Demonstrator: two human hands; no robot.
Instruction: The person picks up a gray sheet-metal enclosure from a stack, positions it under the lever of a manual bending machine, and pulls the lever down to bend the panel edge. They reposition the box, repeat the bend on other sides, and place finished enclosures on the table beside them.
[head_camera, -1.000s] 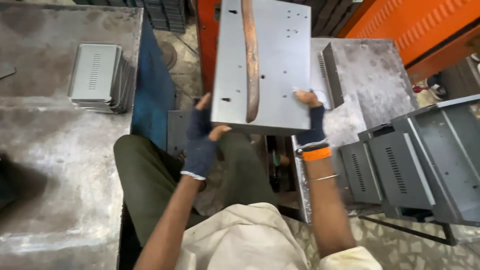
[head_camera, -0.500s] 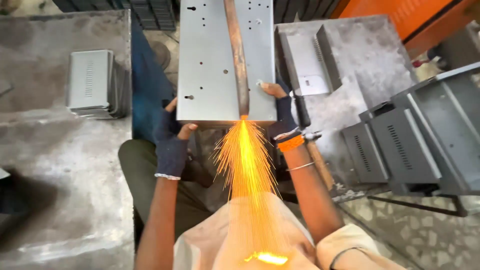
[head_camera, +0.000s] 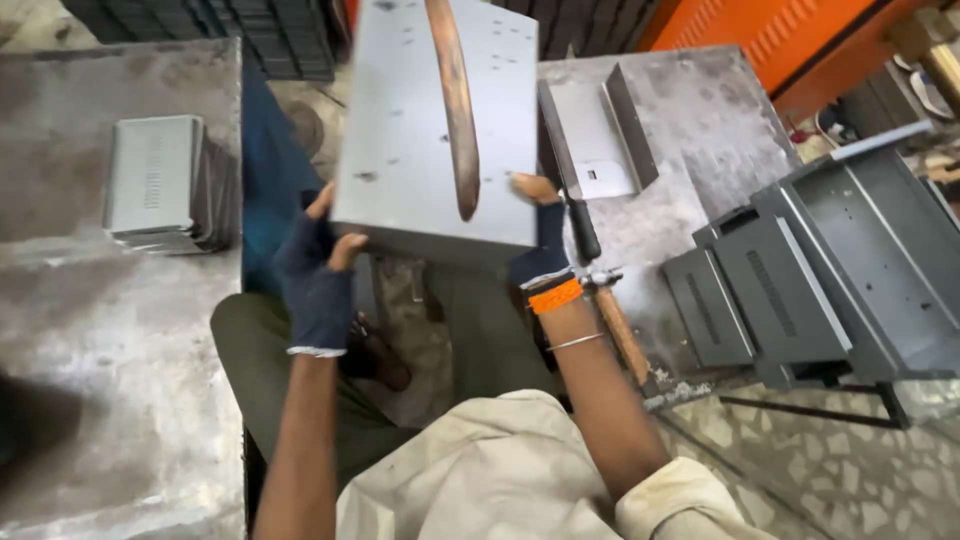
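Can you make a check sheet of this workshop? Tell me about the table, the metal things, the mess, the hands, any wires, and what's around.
Surface: worn grey metal tables, left table and right table.
Job's things: grey panel with small holes, held up at its near edge under a rusty bar.
Clutter: stack of vented covers on the left table; bent bracket and hammer on the right table.
Grippers: left hand and right hand, both in dark fingerless gloves, grip the panel's near corners.
Cables: nothing seen.
Surroundings: grey metal cabinets at right, orange machine behind, speckled floor.
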